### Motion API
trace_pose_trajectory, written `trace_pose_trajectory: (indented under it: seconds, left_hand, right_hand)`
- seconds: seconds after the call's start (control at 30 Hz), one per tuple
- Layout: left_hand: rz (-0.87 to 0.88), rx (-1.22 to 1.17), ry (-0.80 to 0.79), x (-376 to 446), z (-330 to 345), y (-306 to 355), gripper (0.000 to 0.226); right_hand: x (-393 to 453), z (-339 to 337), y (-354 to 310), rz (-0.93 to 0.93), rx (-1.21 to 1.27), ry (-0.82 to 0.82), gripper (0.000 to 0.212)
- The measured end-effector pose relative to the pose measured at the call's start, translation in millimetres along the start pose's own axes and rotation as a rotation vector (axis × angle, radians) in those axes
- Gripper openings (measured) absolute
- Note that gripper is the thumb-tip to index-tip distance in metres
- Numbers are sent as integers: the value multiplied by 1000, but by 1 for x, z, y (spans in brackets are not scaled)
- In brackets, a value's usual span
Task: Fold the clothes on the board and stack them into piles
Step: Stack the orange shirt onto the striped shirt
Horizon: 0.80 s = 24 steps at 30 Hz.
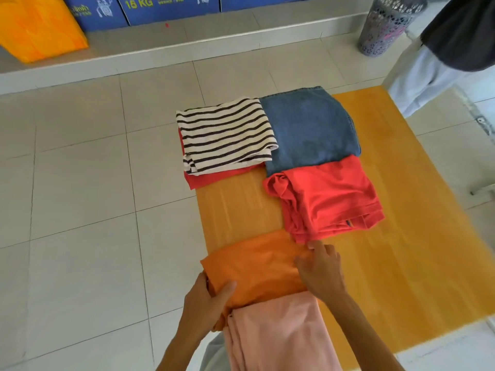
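Note:
An orange garment [257,266] lies folded at the near left of the yellow board [401,236]. My left hand [206,298] grips its left edge, thumb on top. My right hand [321,269] presses on its right edge, fingers closed on the cloth. A pink garment [278,338] overlaps its near side. Farther away lie a folded red garment [329,199], folded blue jeans [308,127], and a striped shirt [225,135] stacked on another red garment [214,178].
The board rests on a pale tiled floor [80,183]. A grey perforated basket [385,25] stands at the far right beside a standing person [442,60]. Blue boxes [166,6] and an orange bag [37,28] sit on a ledge at the back.

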State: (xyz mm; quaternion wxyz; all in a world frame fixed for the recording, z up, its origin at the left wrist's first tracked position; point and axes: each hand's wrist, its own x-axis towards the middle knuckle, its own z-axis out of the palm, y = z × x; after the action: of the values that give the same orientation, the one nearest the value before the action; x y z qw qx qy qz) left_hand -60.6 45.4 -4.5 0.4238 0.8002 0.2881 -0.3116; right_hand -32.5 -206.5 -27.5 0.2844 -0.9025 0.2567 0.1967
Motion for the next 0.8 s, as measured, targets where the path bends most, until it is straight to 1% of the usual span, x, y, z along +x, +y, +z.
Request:
trace_pose_trajectory:
  seconds: [0.07,0.13,0.2,0.3,0.4,0.43,0.5,0.57,0.63,0.7,0.8]
  left_hand:
    - [16,13,-16,3,-1,1,79]
    - [7,-34,-68,7,-3,3,77]
    - [-4,-82,-119,7,-5,6,77]
    - [9,-105,-138,6,-7,11,76]
    - [4,-169,-86,5,-12,15,70]
    - [4,-188,-60,5,-16,16,67]
    - [11,-229,-12,7,-24,19,61]
    - [21,-264,21,10,-34,23,60]
    - [44,-288,43,15,-45,28,58]
    - [91,-328,57,22,-57,39,56]
    - [167,-381,76,39,-74,65,63]
  right_hand:
    - [-7,4,-3,43,73,-12,57]
    - [-6,6,-8,108,154,-89,63]
    - [-4,4,-13,135,166,-186,60]
    - [-1,0,-18,79,182,-290,58]
    - [-3,-8,-23,24,272,-297,47]
    - [-2,-11,-25,5,336,-307,44]
    - [1,-19,-32,-28,492,-406,40]
    - [6,-29,-43,-77,553,-470,36]
    - [18,-37,-58,-133,517,-434,30]
    - [33,-46,-79,-201,431,-333,20]
    - [62,-59,-116,-307,343,-206,16]
